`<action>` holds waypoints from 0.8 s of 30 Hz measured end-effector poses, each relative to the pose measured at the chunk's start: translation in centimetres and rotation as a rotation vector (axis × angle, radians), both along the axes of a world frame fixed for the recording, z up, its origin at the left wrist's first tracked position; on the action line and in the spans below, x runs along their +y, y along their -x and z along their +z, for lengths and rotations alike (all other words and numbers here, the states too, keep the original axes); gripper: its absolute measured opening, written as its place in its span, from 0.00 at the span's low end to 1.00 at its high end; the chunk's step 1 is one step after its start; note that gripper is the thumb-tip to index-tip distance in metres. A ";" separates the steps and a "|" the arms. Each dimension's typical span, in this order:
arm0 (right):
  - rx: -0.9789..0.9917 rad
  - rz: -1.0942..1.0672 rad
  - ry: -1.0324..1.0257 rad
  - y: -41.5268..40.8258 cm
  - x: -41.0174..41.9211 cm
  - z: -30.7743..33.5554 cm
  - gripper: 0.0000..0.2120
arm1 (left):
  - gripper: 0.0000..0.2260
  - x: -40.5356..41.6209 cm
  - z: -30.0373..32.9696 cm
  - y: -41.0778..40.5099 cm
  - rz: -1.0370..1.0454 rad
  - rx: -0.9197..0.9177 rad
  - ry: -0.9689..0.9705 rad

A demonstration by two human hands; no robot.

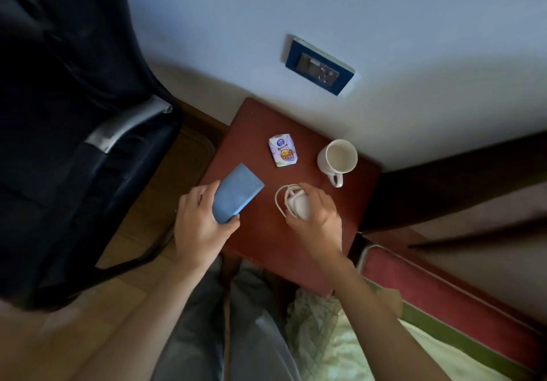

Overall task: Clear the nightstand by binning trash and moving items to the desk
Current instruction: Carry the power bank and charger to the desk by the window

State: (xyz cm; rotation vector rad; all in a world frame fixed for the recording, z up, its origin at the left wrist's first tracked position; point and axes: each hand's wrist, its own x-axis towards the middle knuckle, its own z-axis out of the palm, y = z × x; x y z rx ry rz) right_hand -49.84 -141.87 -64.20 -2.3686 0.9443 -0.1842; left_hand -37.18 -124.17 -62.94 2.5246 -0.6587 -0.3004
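Observation:
The reddish-brown nightstand (260, 241) stands against the wall below me. My left hand (198, 226) grips the near end of a flat blue case (236, 192), tilted up over the nightstand's left side. My right hand (318, 218) is closed over a white charger (299, 204) whose coiled white cable (279, 197) loops out to the left on the tabletop. A small printed tissue packet (283, 150) lies near the back middle. A white mug (337, 160), empty and upright with its handle toward me, sits at the back right.
A dark chair (74, 144) with a metal armrest stands to the left on the wooden floor. A blue wall socket (319, 65) is above the nightstand. The bed (444, 306) with a red frame edge and pale bedding lies at right. My legs are below.

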 end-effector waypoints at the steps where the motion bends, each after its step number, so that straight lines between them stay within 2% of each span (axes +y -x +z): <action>1: 0.004 0.020 -0.001 0.1 0.3 1.3 0.29 | 0.33 0.4 1.2 0.2 0.006 -0.009 0.000; 7: 0.002 0.110 0.012 -0.5 3.1 8.2 0.29 | 0.34 4.5 8.1 2.0 0.078 -0.057 -0.038; 12: -0.020 0.248 0.065 -1.4 7.1 13.2 0.29 | 0.34 9.7 13.2 4.2 0.222 -0.073 -0.050; 18: -0.081 0.492 0.099 -2.9 14.5 18.3 0.28 | 0.31 17.6 18.3 6.4 0.437 -0.138 0.005; 24: -0.158 0.655 0.105 -2.9 23.7 22.0 0.28 | 0.33 27.6 21.3 9.4 0.619 -0.167 0.087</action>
